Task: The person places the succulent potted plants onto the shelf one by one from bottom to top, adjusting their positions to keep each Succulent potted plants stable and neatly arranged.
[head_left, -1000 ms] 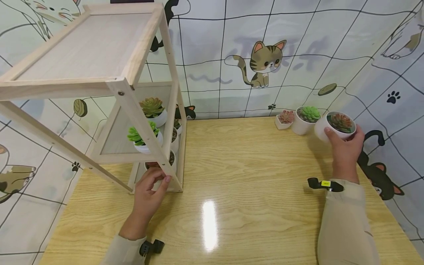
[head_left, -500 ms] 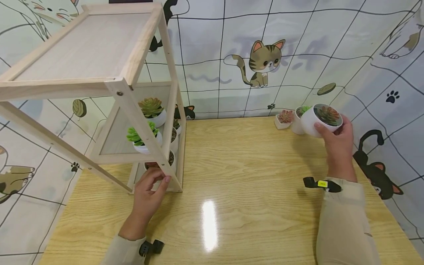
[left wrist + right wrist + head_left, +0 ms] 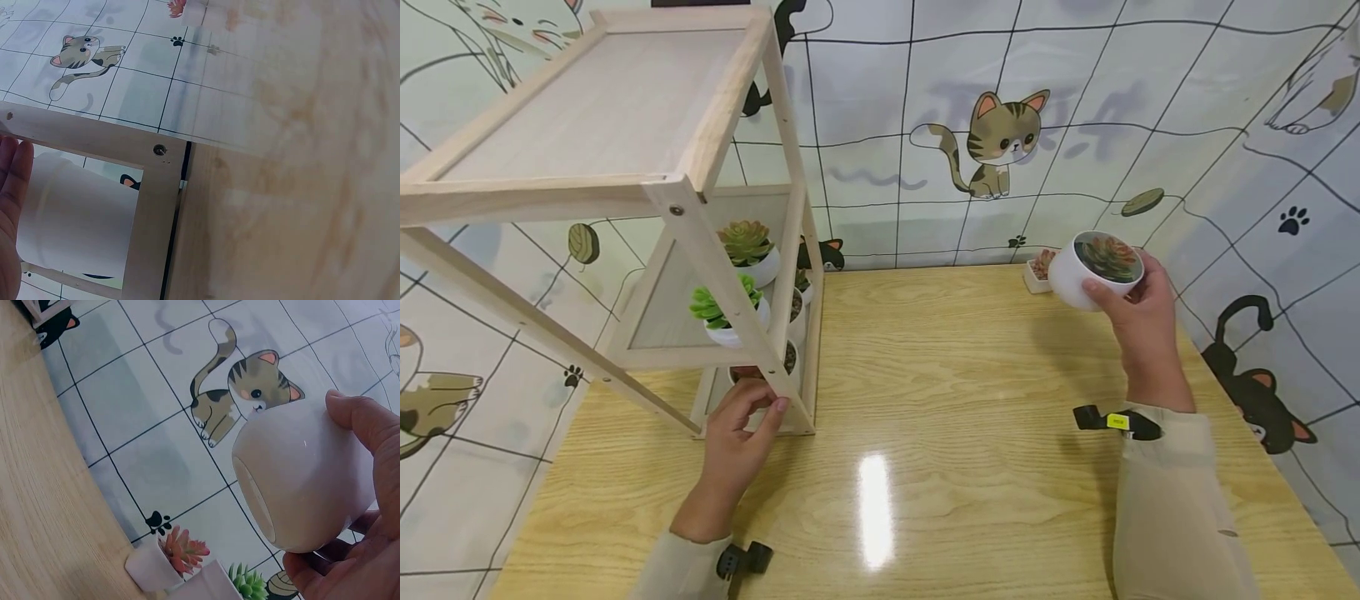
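My right hand [image 3: 1150, 325] grips a round white pot with a reddish-green succulent [image 3: 1107, 258], thumb on the near side. The pot is lifted off the table and slightly tilted; its base shows in the right wrist view. Behind it, a small pink succulent in a square white pot [image 3: 150, 569] stands by the wall, with a bright green succulent [image 3: 247, 581] beside it, hidden in the head view. My left hand [image 3: 733, 442] holds the front right leg of a wooden shelf [image 3: 718, 275] near its lower tier, thumb and fingers at the post.
On the shelf's middle tier stand two potted succulents, one green [image 3: 722, 308] and one yellowish-green [image 3: 747, 243]. Several more white pots [image 3: 795, 321] fill the lower tier. Behind the wooden table [image 3: 940, 400] rises a cat-patterned wall covering [image 3: 865, 167].
My right hand has carried the succulent pot leftward, in front of the green succulent, which is now covered in the head view. The left hand stays at the shelf leg.
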